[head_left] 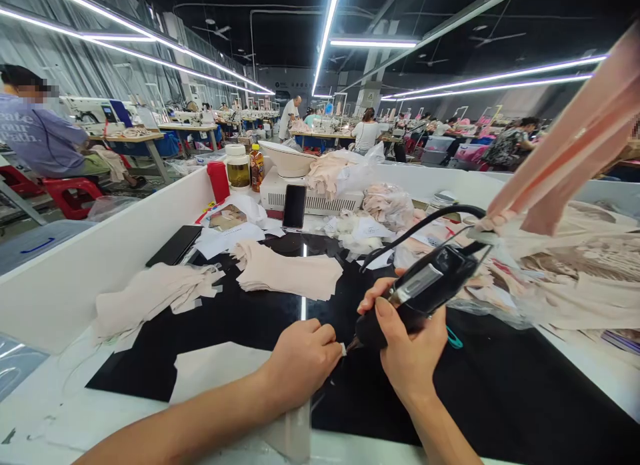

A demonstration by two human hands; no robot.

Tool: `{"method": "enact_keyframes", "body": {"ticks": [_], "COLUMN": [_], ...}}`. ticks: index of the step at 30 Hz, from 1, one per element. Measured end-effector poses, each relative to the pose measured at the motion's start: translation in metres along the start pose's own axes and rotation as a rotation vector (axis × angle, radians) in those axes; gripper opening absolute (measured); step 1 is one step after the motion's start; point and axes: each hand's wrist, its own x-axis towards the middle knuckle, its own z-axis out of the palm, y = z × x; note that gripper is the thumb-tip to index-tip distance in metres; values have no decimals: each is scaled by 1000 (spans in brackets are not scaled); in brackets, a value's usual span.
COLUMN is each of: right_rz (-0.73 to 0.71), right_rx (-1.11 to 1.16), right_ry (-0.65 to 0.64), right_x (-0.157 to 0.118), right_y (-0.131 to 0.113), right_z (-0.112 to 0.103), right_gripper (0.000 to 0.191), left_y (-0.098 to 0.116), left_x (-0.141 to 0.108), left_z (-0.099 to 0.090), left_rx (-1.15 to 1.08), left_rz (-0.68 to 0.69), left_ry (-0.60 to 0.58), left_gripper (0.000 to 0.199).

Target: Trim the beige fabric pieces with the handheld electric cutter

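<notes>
My left hand [306, 359] is closed over the black work surface [240, 331], its fingertips pinching a small pale edge close to the tool's tip. Pale fabric [217, 368] lies under my left forearm and wrist. My right hand [413, 338] is wrapped round a black handheld tool [425, 285], which tilts down to the left with a cable at its upper end. A stack of pale pink fabric pieces [287, 271] lies beyond my left hand, and another pile [150, 298] is at the left.
A phone [295, 206] leans against a white machine [270, 193]. Behind stand a jar [237, 168], a bottle [257, 167] and a red cup [218, 181]. Fabric heaps [580, 271] cover the right side. Pink strips [565, 131] hang above the tool. People sit at distant tables.
</notes>
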Motion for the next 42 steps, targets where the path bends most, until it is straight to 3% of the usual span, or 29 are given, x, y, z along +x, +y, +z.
{"method": "enact_keyframes", "body": {"ticks": [11, 17, 26, 42], "right_rz": [5, 11, -11, 6], "right_rx": [41, 40, -6, 37], "right_ry": [41, 25, 26, 12], "right_x": [9, 6, 6, -2], "right_y": [2, 6, 6, 3], "right_z": [5, 5, 5, -2], "right_gripper": [28, 36, 31, 37], "left_y": [1, 1, 1, -2], "left_x": [-3, -2, -5, -5], "left_z": [5, 4, 5, 5], "left_rx": [3, 0, -35, -23], "left_rz": [-6, -5, -17, -15], "left_ry": [4, 2, 76, 48], "left_gripper": [30, 27, 25, 21]}}
